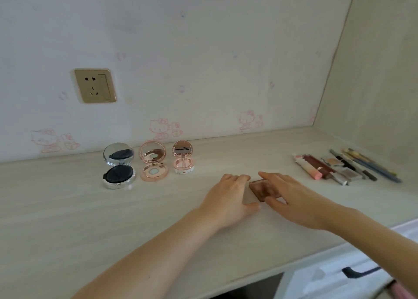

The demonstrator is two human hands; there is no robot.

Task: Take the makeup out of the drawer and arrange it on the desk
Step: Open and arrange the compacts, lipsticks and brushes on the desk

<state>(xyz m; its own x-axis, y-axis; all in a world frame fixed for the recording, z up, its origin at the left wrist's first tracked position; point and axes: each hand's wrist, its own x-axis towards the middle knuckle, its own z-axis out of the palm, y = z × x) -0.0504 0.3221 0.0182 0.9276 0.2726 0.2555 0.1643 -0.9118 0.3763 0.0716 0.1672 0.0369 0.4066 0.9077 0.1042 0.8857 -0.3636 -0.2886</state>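
Observation:
A small square brown eyeshadow palette [262,189] lies on the pale wooden desk [90,219], its clear lid tilted up on the left. My left hand [228,196] grips the lid side and my right hand [291,196] holds the palette's right edge, both resting on the desk. Three open round compacts stand in a row at the back: a black and silver cushion compact [118,165], a rose-gold compact [153,160] and a small pink compact [183,157]. A row of lipsticks, pencils and small palettes [346,166] lies at the right.
A gold wall socket [95,85] sits on the back wall above the compacts. A side panel [373,72] closes the desk on the right. The white drawer front with a black handle [359,271] shows below the desk's front edge at lower right.

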